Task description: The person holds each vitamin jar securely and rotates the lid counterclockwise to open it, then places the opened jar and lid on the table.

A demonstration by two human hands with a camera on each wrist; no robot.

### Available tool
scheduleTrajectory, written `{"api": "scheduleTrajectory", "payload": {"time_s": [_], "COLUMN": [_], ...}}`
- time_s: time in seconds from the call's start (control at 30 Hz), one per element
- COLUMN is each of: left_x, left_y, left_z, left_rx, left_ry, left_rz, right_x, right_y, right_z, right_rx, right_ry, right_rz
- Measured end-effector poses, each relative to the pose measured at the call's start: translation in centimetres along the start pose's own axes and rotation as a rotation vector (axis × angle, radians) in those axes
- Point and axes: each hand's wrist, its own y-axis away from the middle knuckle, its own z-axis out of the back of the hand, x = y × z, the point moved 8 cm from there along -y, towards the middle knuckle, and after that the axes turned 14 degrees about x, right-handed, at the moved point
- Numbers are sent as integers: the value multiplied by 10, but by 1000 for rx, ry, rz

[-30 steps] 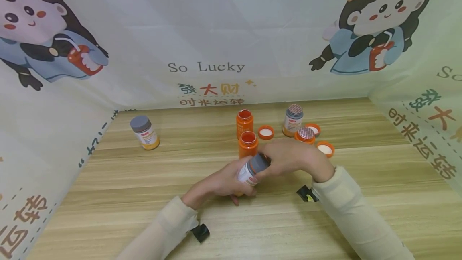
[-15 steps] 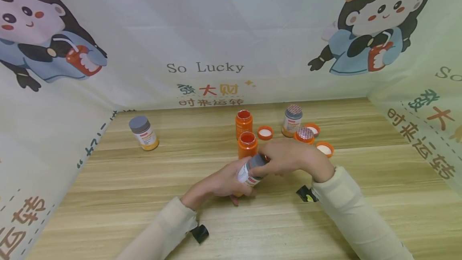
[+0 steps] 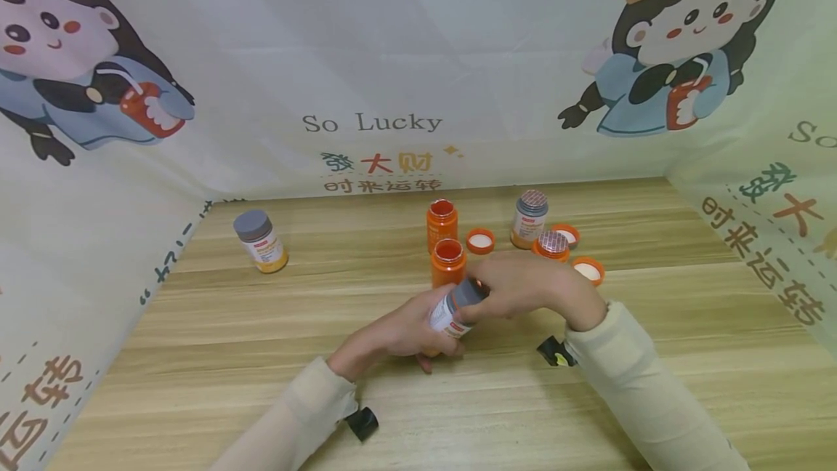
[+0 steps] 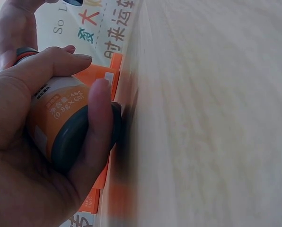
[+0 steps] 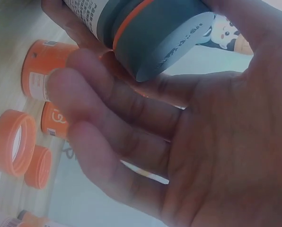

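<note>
My left hand (image 3: 418, 329) grips a small pill bottle (image 3: 447, 320) round its white-labelled body, holding it tilted with its top towards the right. In the left wrist view, the bottle's orange lower part and dark base (image 4: 74, 137) sit between the thumb and fingers. My right hand (image 3: 526, 286) pinches the grey cap (image 3: 467, 292) at the top. Seen from the right wrist, the cap (image 5: 155, 40) is on the bottle, with an orange band (image 5: 131, 20) showing near its lower edge. The other right fingers are bent below the cap, off it.
Two uncapped orange bottles (image 3: 449, 267) (image 3: 442, 227) stand just behind my hands, by an orange cap (image 3: 480, 240). Right of them are a foil-sealed grey bottle (image 3: 529, 222), a foil-sealed orange bottle (image 3: 553, 244) and two more caps (image 3: 589, 270) (image 3: 566, 234). A capped grey bottle (image 3: 263, 242) stands far left.
My right thumb has shifted up onto the side of the grey cap, and the fingers have moved slightly round it. The left hand keeps its hold; the standing bottles stay put.
</note>
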Motion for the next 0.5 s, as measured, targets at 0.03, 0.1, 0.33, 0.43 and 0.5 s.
{"api": "scheduleTrajectory", "payload": {"time_s": [0.03, 0.1, 0.33, 0.43, 0.5], "left_x": [0, 0, -1, -2, -2], "left_y": [0, 0, 1, 0, 0], "left_z": [0, 0, 0, 0, -1], "left_rx": [-1, -3, 3, 8, 9], "left_ry": [0, 3, 12, 7, 1], "left_rz": [0, 2, -6, -8, -11], "right_x": [1, 4, 0, -3, -3], "right_y": [0, 0, 2, 2, 1], "right_z": [0, 1, 1, -1, -2], "right_rx": [-3, -18, -5, 26, 37], "right_ry": [15, 57, -20, -68, -77], "right_rz": [8, 28, 10, -8, -13]}}
